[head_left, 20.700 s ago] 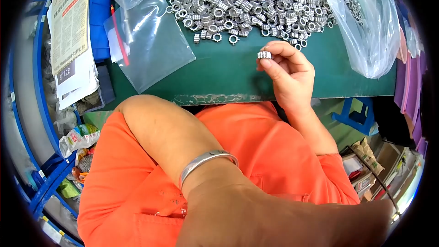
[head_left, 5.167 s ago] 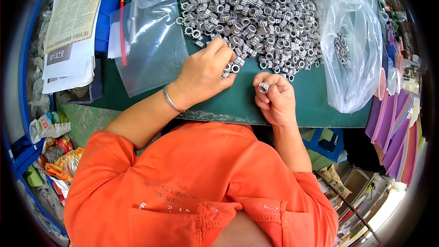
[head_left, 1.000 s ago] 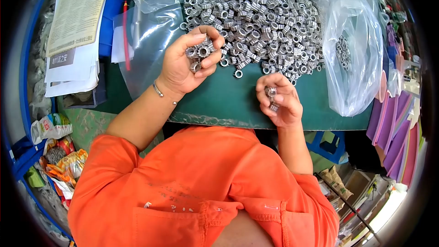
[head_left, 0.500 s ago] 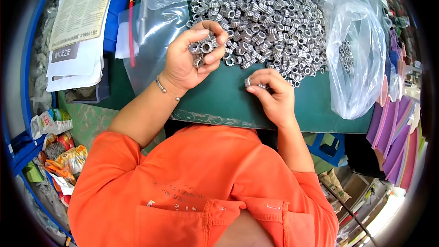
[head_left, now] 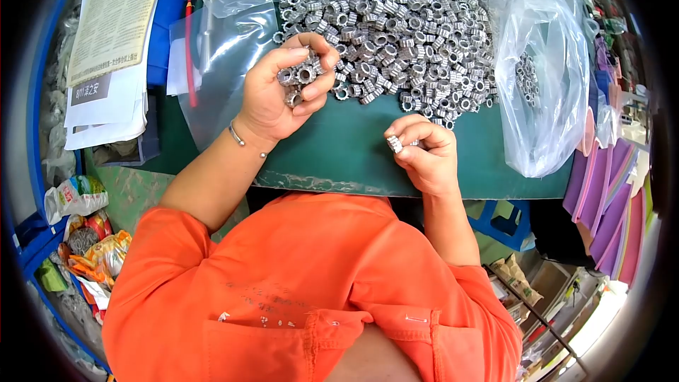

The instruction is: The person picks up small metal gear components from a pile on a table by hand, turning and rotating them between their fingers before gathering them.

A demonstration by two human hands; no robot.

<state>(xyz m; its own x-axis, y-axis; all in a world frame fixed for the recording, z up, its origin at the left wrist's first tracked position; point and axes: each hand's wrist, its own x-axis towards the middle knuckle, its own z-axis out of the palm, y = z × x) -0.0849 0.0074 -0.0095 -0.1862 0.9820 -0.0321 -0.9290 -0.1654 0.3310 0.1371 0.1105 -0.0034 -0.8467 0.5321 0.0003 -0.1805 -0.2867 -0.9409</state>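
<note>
Curled fingers of my left hand (head_left: pixel 283 92) hold several small ribbed metal rings (head_left: pixel 300 74) against the palm, at the near left side of the heap. To the right, my right hand (head_left: pixel 428 152) pinches one ribbed metal ring (head_left: pixel 394 143) between thumb and fingertips. Another bit of metal shows behind those fingers, partly hidden. Beyond both hands lies a large pile of the same grey rings (head_left: pixel 396 28) on the green tabletop (head_left: pixel 339 155). My right hand is just short of the pile's near edge, over the bare tabletop.
A clear plastic bag (head_left: pixel 541 120) with some rings lies right of the pile. Clear plastic sheeting (head_left: pixel 233 49), a red pencil-like stick (head_left: pixel 189 56) and printed papers (head_left: pixel 117 28) are on the left. A blue stool (head_left: pixel 503 223) stands under the table at right.
The view has shifted slightly, so the scene sits a little further left. My right hand has turned its pinched ring, which now shows its ribbed side. My left hand keeps its handful.
</note>
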